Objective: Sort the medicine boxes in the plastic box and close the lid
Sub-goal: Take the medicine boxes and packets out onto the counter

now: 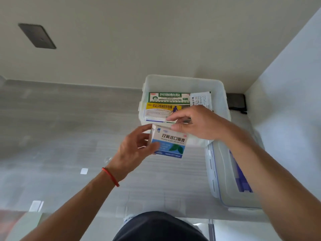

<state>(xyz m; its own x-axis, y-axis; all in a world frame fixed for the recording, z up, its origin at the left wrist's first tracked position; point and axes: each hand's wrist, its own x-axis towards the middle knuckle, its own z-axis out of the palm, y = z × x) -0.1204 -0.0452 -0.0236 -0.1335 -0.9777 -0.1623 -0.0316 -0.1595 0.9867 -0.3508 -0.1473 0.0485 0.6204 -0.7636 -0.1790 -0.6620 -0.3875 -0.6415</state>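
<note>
Currently, your left hand (133,150) grips the white-and-blue cardboard medicine box (169,142) at frame centre, thumb across its face and fingers behind, probably to present it upright for insertion. Your right hand (196,123) reaches over the near rim with fingers extended, touching the packs inside; whether it pinches one cannot be determined. The translucent plastic storage box (184,82), upper centre, already holds a green-and-white carton (168,97) and a yellow carton (161,108) standing in a row. The clear lid with blue trim (224,173) lies at lower right, keeping the opening accessible.
</note>
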